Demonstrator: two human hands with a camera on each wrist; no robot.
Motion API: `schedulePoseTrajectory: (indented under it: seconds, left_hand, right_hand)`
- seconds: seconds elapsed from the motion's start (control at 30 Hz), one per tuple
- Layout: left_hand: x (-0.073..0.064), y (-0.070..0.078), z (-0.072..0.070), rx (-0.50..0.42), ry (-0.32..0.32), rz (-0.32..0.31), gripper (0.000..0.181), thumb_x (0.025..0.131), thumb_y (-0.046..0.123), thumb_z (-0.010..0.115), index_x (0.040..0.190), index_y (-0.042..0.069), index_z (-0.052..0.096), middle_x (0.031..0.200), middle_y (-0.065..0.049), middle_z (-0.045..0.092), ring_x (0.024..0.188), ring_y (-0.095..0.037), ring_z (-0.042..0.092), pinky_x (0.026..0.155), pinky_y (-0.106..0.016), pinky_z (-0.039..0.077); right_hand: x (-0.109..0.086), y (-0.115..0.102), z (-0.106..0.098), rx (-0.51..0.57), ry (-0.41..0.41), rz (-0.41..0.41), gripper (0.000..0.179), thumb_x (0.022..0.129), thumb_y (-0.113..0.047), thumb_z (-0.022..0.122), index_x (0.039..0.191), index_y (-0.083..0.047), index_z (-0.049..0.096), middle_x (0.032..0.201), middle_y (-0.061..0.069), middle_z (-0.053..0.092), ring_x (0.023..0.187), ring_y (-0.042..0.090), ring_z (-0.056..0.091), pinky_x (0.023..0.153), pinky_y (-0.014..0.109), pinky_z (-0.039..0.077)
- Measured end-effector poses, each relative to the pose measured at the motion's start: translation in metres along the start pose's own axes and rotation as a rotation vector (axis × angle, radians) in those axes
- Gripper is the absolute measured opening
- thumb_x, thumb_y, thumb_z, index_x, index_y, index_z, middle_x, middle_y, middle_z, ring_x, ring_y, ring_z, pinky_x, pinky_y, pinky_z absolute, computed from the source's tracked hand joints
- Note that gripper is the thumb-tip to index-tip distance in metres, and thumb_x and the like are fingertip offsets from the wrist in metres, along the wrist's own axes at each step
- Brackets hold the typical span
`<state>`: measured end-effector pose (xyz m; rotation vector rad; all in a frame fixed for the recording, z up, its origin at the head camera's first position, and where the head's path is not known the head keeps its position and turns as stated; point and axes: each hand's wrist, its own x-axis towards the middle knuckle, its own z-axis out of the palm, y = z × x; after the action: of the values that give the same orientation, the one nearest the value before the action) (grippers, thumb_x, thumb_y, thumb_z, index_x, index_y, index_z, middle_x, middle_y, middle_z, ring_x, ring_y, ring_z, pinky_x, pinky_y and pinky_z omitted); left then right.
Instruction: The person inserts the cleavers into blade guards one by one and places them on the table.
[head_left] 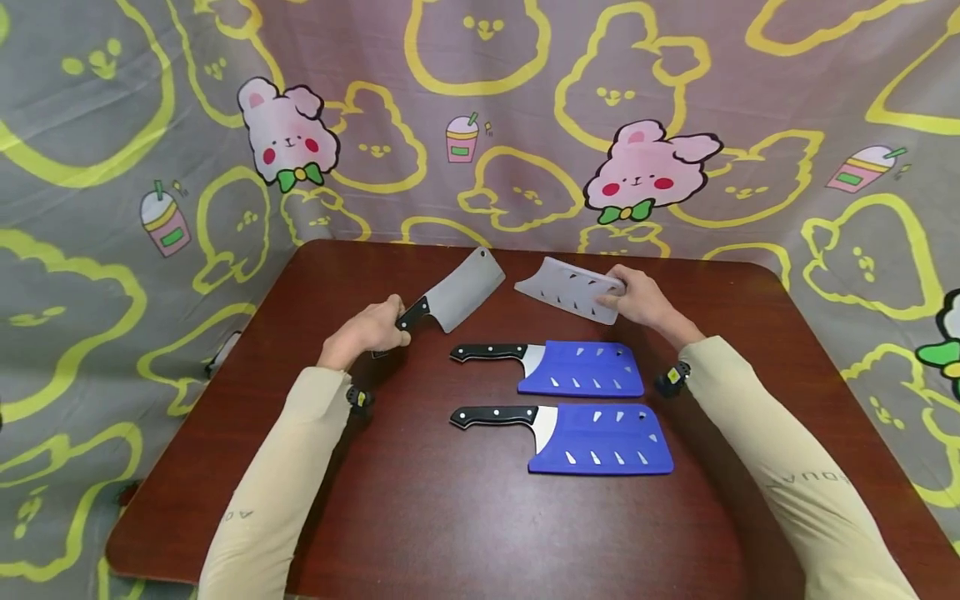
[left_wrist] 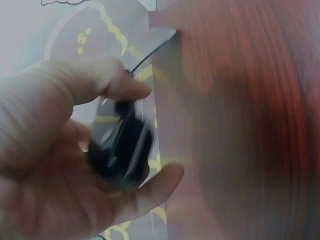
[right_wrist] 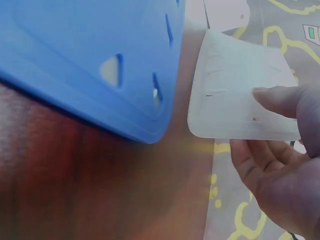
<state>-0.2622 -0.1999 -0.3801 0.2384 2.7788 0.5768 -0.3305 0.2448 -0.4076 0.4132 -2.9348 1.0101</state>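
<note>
My left hand [head_left: 377, 327] grips the black handle of a bare cleaver [head_left: 467, 292], whose blade points up and to the right over the table's far part. In the left wrist view the dark handle [left_wrist: 122, 147] lies blurred between thumb and fingers. A white translucent blade cover [head_left: 573, 289] with small slots is pinched by my right hand [head_left: 641, 296] at its right end, thumb on top and fingers beneath. The cover's left end faces the cleaver's blade, with a gap between them. Nothing shows inside the cover.
Nearer me lie two cleavers in blue covers, the upper blue cover [head_left: 585, 368] and the lower blue cover [head_left: 603, 439], black handles to the left. The dark red wooden table [head_left: 480, 533] reaches back to a patterned cloth [head_left: 517, 108] hanging behind.
</note>
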Motion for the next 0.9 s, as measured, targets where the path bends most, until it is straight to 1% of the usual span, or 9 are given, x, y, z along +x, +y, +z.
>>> schedulePoseTrajectory:
  seconds: [0.07, 0.17, 0.23, 0.37, 0.5, 0.6, 0.67, 0.77, 0.9]
  left_hand:
    - [0.001, 0.004, 0.001, -0.05, 0.004, -0.008, 0.035, 0.087, 0.019, 0.058, 0.111, 0.005, 0.036, 0.083, -0.012, 0.055, 0.069, -0.023, 0.053, 0.062, -0.035, 0.043]
    - [0.002, 0.01, 0.004, -0.121, 0.018, -0.017, 0.039, 0.088, 0.021, 0.053, 0.116, 0.005, 0.031, 0.077, -0.013, 0.057, 0.06, -0.022, 0.057, 0.058, -0.036, 0.048]
    - [0.003, 0.014, 0.006, -0.153, 0.032, -0.013, 0.041, 0.089, 0.022, 0.052, 0.119, 0.004, 0.031, 0.073, -0.013, 0.057, 0.054, -0.022, 0.057, 0.054, -0.036, 0.05]
    - [0.007, 0.024, 0.011, -0.151, 0.095, 0.011, 0.04, 0.087, 0.024, 0.053, 0.119, 0.006, 0.036, 0.071, -0.01, 0.053, 0.049, -0.02, 0.053, 0.047, -0.032, 0.045]
    - [0.009, 0.033, 0.015, -0.17, 0.134, 0.021, 0.035, 0.086, 0.024, 0.055, 0.113, 0.008, 0.039, 0.07, -0.01, 0.053, 0.048, -0.02, 0.053, 0.045, -0.03, 0.043]
    - [0.008, 0.038, 0.016, -0.185, 0.156, 0.021, 0.033, 0.085, 0.025, 0.056, 0.11, 0.01, 0.04, 0.071, -0.01, 0.053, 0.049, -0.02, 0.053, 0.044, -0.031, 0.044]
    - [0.008, 0.04, 0.016, -0.196, 0.166, 0.027, 0.033, 0.085, 0.024, 0.056, 0.111, 0.011, 0.04, 0.072, -0.01, 0.053, 0.049, -0.02, 0.053, 0.044, -0.031, 0.044]
    - [0.006, 0.044, 0.015, -0.23, 0.168, 0.037, 0.032, 0.086, 0.029, 0.055, 0.111, 0.014, 0.043, 0.071, -0.009, 0.053, 0.048, -0.02, 0.052, 0.044, -0.031, 0.043]
    - [0.003, 0.048, 0.012, -0.272, 0.165, 0.09, 0.032, 0.09, 0.044, 0.051, 0.109, 0.018, 0.048, 0.065, -0.007, 0.051, 0.046, -0.02, 0.049, 0.043, -0.032, 0.041]
  right_hand:
    - [-0.003, 0.001, 0.0, 0.017, 0.03, -0.015, 0.025, 0.085, -0.021, 0.068, 0.101, -0.007, 0.055, 0.105, 0.019, 0.064, 0.092, 0.033, 0.062, 0.074, 0.045, 0.046]
    - [-0.008, 0.004, 0.0, 0.084, 0.073, -0.009, 0.025, 0.087, -0.024, 0.066, 0.104, -0.008, 0.055, 0.107, 0.018, 0.063, 0.093, 0.032, 0.062, 0.074, 0.045, 0.047]
    - [-0.011, 0.008, -0.002, 0.135, 0.111, -0.003, 0.027, 0.088, -0.028, 0.064, 0.106, -0.01, 0.055, 0.108, 0.016, 0.063, 0.093, 0.03, 0.061, 0.073, 0.042, 0.048]
    - [-0.018, 0.015, -0.011, 0.207, 0.184, -0.018, 0.032, 0.087, -0.034, 0.063, 0.111, -0.013, 0.055, 0.109, 0.012, 0.063, 0.093, 0.024, 0.062, 0.07, 0.032, 0.05]
    - [-0.029, 0.018, -0.024, 0.243, 0.225, -0.038, 0.036, 0.088, -0.035, 0.062, 0.115, -0.013, 0.055, 0.109, 0.01, 0.063, 0.091, 0.016, 0.063, 0.068, 0.022, 0.05]
    - [-0.036, 0.019, -0.032, 0.289, 0.254, -0.031, 0.035, 0.088, -0.033, 0.062, 0.113, -0.011, 0.055, 0.105, 0.006, 0.065, 0.087, 0.008, 0.063, 0.067, 0.018, 0.05]
    - [-0.04, 0.018, -0.037, 0.325, 0.275, -0.02, 0.034, 0.088, -0.031, 0.063, 0.111, -0.008, 0.055, 0.101, 0.002, 0.066, 0.085, 0.004, 0.062, 0.067, 0.017, 0.049]
    - [-0.046, 0.015, -0.042, 0.38, 0.316, -0.009, 0.033, 0.088, -0.028, 0.063, 0.11, -0.005, 0.055, 0.098, -0.003, 0.066, 0.084, 0.001, 0.062, 0.066, 0.016, 0.049]
    - [-0.053, 0.011, -0.048, 0.472, 0.362, -0.024, 0.032, 0.088, -0.022, 0.064, 0.113, -0.004, 0.055, 0.097, -0.008, 0.065, 0.084, 0.001, 0.062, 0.067, 0.015, 0.049]
